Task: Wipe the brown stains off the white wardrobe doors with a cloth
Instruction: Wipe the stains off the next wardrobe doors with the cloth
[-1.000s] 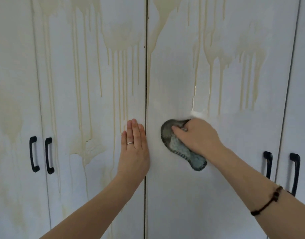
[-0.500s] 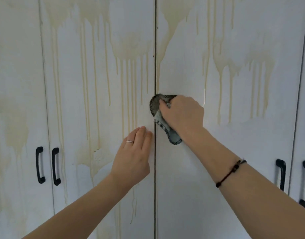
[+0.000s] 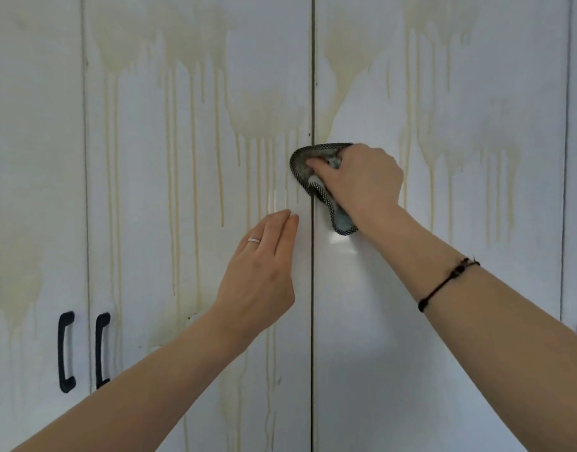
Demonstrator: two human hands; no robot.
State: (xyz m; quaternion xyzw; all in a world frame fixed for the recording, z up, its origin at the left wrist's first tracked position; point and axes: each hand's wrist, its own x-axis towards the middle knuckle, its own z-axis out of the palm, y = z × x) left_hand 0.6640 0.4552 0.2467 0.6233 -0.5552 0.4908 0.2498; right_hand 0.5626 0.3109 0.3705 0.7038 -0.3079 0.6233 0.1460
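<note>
Two hands are on the white wardrobe doors [image 3: 345,353]. The right hand [image 3: 365,181] has its fingers curled round a bunched cloth [image 3: 301,161] and pushes it on the crack where the two middle doors meet, under the tip of a big brown stain [image 3: 342,57]. I think it is bunched up so it rubs hard. The left hand [image 3: 261,265] lies flat with straight fingers at the inner edge of the left door, just below the cloth, likely to keep that door from shaking. Lots of brown drips [image 3: 218,141] are left higher up and on the left
</note>
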